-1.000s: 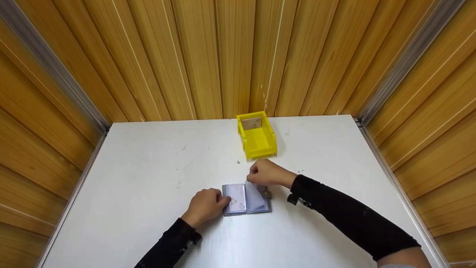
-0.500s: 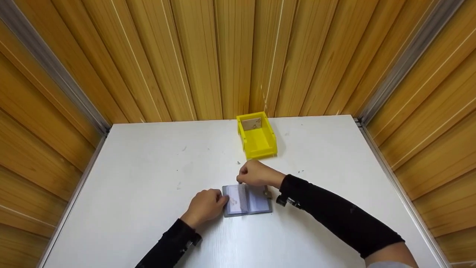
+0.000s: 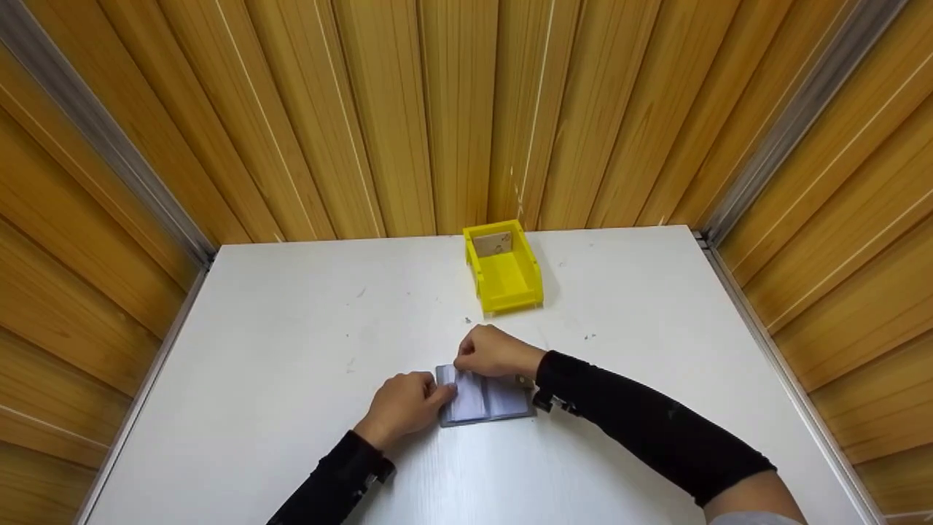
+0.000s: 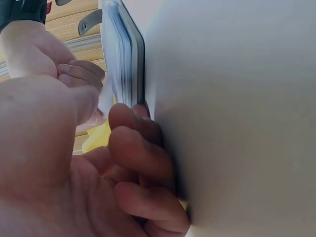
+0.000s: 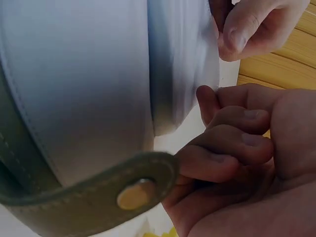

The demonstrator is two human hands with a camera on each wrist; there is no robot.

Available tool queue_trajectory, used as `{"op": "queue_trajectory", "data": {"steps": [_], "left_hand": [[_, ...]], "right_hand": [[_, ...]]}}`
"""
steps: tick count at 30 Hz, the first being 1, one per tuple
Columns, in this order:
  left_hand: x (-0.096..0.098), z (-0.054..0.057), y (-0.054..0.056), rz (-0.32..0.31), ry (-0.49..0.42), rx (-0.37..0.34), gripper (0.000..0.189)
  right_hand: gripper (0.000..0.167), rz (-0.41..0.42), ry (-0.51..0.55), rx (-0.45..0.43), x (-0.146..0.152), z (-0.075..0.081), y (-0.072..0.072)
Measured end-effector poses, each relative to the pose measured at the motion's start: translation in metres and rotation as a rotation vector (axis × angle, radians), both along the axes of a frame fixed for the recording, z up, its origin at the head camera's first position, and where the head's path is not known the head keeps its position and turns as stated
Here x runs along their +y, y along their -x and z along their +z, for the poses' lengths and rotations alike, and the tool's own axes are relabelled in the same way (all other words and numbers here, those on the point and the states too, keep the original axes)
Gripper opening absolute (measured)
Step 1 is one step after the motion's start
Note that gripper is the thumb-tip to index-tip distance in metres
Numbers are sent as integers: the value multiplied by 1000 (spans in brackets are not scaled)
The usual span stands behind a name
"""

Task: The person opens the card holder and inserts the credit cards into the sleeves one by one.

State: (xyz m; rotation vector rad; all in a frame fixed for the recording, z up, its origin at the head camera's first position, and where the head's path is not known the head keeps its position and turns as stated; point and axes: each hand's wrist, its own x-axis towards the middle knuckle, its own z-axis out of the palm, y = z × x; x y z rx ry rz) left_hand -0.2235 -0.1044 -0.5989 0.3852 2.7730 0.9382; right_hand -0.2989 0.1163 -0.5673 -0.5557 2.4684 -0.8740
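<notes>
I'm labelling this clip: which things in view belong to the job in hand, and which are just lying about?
In use:
open card holder, gripped by the left hand
translucent page, pinched by the right hand

Untouched, though possibly linked to the job:
yellow bin
patterned card-like piece inside it

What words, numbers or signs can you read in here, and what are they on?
None can be read.
Card in the yellow bin: little dark marks, too small to tell if they are writing or pictures.
Black right sleeve: a faint mark, too blurred to read.
Card holder and its strap: no lettering that I can make out.
</notes>
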Motion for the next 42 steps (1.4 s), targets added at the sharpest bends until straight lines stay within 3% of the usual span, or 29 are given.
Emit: {"op": "queue_trajectory", "data": {"steps": [13, 25, 33, 42], "left_hand": [[1, -1, 0, 13, 19, 13, 48], [2, 2, 0, 27, 50, 7, 47], [2, 2, -2, 33, 55, -18, 46], [2, 2, -4, 40, 54, -14, 45]], "right_hand": [[23, 99, 20, 26, 6, -1, -3], [23, 110, 54, 61, 23, 18, 6], [26, 15, -8, 144, 39, 46, 30], [27, -140, -194, 326, 63, 69, 79]]}}
